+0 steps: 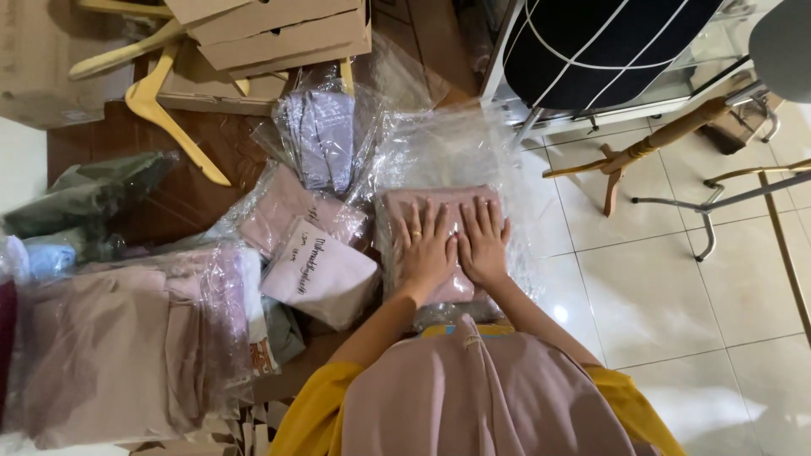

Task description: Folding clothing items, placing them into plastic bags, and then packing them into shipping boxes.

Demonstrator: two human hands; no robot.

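Both hands, left [425, 251] and right [482, 245], lie flat, fingers spread, side by side on the pink bagged garment [439, 241] near me, gripping nothing; pressing evenly toward the bag mouth should expel air without creasing

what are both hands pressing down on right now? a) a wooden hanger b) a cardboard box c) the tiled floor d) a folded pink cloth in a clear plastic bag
d: the left hand and the right hand lie flat, side by side, on the folded pink cloth in its clear plastic bag; the wooden hanger and the cardboard box lie farther off, untouched.
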